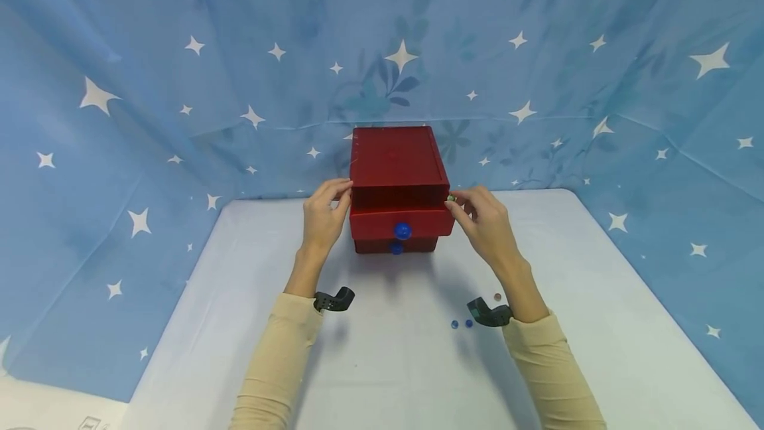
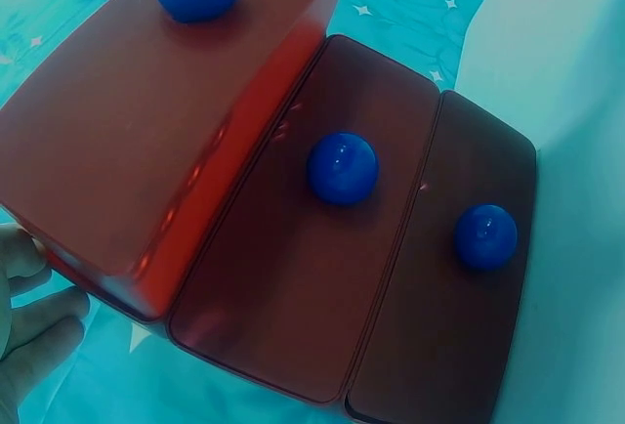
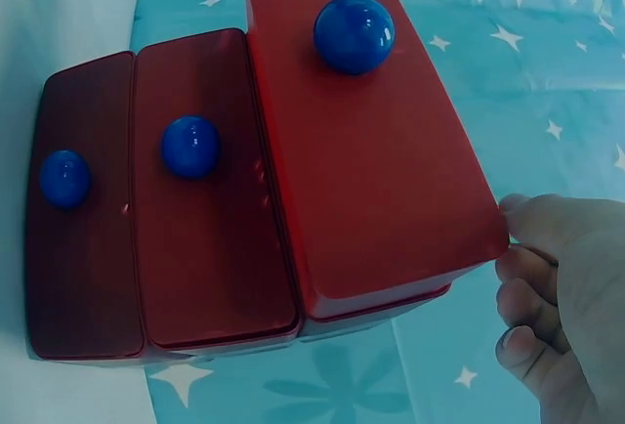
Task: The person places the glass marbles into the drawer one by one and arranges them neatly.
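A red cabinet [image 1: 396, 154] stands at the table's back with its top drawer [image 1: 382, 224] pulled part way out. In both wrist views, its three drawer fronts bear round blue knobs [image 2: 342, 168]; the middle drawer [image 3: 210, 238] and bottom drawer [image 3: 88, 258] are closed. At the left side of the top drawer is my left hand [image 1: 325, 214], fingertips against its edge and nothing held. My right hand [image 1: 486, 221] is at the opposite side, thumb and forefinger pinching a small green ball-like thing [image 1: 451, 198] beside the drawer. The right wrist view hides that thing.
Two small blue balls [image 1: 469, 323] and a small brown round piece [image 1: 497, 296] lie on the white table [image 1: 382, 363] near my right wrist. Behind the cabinet hangs a blue cloth [image 1: 268, 105] with white stars.
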